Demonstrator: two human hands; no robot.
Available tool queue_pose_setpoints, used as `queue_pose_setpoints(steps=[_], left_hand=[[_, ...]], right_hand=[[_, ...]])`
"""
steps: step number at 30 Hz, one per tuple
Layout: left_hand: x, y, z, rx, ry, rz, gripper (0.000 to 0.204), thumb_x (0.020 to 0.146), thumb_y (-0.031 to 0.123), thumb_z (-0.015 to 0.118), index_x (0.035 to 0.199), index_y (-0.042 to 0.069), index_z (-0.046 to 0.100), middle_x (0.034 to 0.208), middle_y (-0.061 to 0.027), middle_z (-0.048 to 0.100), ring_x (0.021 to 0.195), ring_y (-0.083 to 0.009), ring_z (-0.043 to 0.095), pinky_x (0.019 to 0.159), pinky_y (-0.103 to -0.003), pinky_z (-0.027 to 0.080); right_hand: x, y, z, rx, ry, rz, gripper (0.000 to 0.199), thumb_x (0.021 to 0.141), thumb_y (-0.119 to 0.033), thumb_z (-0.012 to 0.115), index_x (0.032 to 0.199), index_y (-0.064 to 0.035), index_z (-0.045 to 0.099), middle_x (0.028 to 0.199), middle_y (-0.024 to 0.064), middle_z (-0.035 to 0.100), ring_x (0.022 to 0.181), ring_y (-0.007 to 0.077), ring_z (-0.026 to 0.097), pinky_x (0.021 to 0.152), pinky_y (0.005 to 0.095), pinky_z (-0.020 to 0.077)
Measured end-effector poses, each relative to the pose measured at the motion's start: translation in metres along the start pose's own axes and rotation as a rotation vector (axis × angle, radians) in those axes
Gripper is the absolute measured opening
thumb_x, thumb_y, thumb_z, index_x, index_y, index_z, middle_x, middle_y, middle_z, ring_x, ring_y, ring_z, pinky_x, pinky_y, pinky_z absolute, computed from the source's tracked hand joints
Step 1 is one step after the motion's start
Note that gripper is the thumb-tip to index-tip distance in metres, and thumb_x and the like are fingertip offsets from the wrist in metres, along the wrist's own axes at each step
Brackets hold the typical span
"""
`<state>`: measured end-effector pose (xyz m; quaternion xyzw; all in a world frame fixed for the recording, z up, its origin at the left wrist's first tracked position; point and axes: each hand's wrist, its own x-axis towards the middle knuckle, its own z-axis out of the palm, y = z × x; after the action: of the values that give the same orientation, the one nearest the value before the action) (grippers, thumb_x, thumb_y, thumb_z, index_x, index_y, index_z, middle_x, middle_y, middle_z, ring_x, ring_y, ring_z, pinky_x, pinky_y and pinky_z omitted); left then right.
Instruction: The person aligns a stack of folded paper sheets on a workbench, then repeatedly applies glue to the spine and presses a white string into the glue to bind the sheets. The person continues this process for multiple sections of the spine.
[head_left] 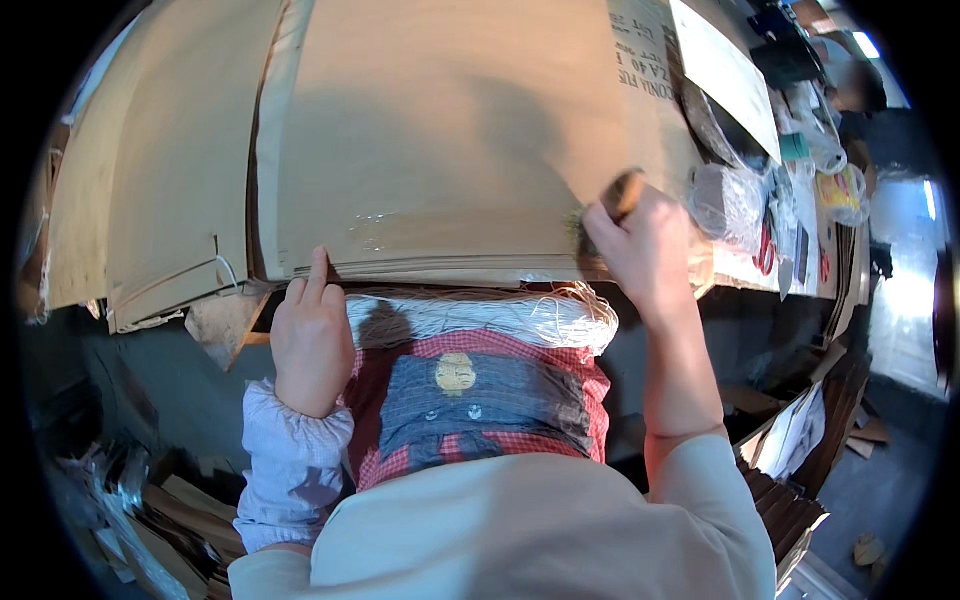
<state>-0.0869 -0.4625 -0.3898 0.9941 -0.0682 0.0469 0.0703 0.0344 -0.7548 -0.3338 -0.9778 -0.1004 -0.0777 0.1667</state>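
Observation:
A stack of brown cardboard sheets lies across the worktop in front of me. My right hand is closed around a wooden-handled brush, its bristles low against the right part of the top sheet. The bristle end is partly hidden by my fingers and shadow. A shiny wet patch shows near the sheet's front edge, left of centre. There my left hand rests with one finger stretched onto the cardboard's edge and the others bent; I see nothing held in it.
A bundle of pale strings hangs between the stack and my checked apron. Another cardboard stack lies to the left. At right are red-handled scissors, plastic bags and a round basin. A person is at the far right.

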Motion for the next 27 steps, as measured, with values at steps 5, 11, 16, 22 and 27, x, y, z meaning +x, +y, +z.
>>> queue_pose_setpoints(steps=[5,11,16,22,27], left_hand=[[0.001,0.001,-0.007,-0.023,-0.025,-0.009,0.008,0.071,-0.003,0.057,0.068,-0.001,0.05,0.126,-0.0256,0.054,0.078,-0.0304,0.055,0.072,-0.038,0.048],[-0.009,-0.003,-0.04,-0.751,-0.108,-0.344,0.002,0.083,-0.001,0.059,0.083,-0.002,0.061,0.083,-0.0099,0.062,0.068,-0.0188,0.055,0.059,-0.03,0.042],[-0.008,0.02,-0.102,-1.148,-0.099,-0.009,0.003,0.08,-0.001,0.062,0.08,-0.004,0.063,0.068,-0.0065,0.058,0.06,-0.0131,0.049,0.055,-0.025,0.037],[-0.016,0.007,-0.142,-0.755,0.118,-0.051,0.002,0.08,-0.003,0.061,0.079,-0.004,0.061,0.07,-0.0074,0.057,0.062,-0.0143,0.049,0.056,-0.025,0.037],[-0.003,-0.037,-0.118,-0.533,0.162,-0.13,0.006,0.082,-0.004,0.061,0.087,-0.004,0.064,0.071,-0.005,0.057,0.064,-0.0107,0.05,0.057,-0.023,0.037]], right_hand=[[-0.006,0.063,-0.045,1.052,0.206,0.212,0.017,0.084,-0.013,0.064,0.095,-0.0016,0.07,0.075,0.0016,0.064,0.064,0.0114,0.057,0.059,0.0287,0.0471],[-0.035,0.222,-0.05,-0.312,0.251,-0.042,0.032,0.08,0.006,0.059,0.109,-0.0064,0.066,0.088,0.0166,0.062,0.081,0.0321,0.062,0.074,0.0357,0.0487],[-0.078,0.085,-0.028,0.321,0.029,-0.056,0.042,0.07,0.01,0.049,0.11,0.0022,0.061,0.111,0.0168,0.062,0.103,0.0312,0.061,0.081,0.0361,0.0517],[-0.11,0.026,-0.002,1.113,-0.542,-0.321,0.02,0.084,-0.002,0.062,0.103,-0.0054,0.068,0.093,0.0094,0.066,0.085,0.021,0.06,0.076,0.0321,0.0471],[-0.077,0.079,-0.063,0.965,-0.226,-0.011,0.015,0.081,0.006,0.064,0.092,0.0002,0.071,0.08,0.0039,0.064,0.073,0.0099,0.056,0.065,0.023,0.0443]])
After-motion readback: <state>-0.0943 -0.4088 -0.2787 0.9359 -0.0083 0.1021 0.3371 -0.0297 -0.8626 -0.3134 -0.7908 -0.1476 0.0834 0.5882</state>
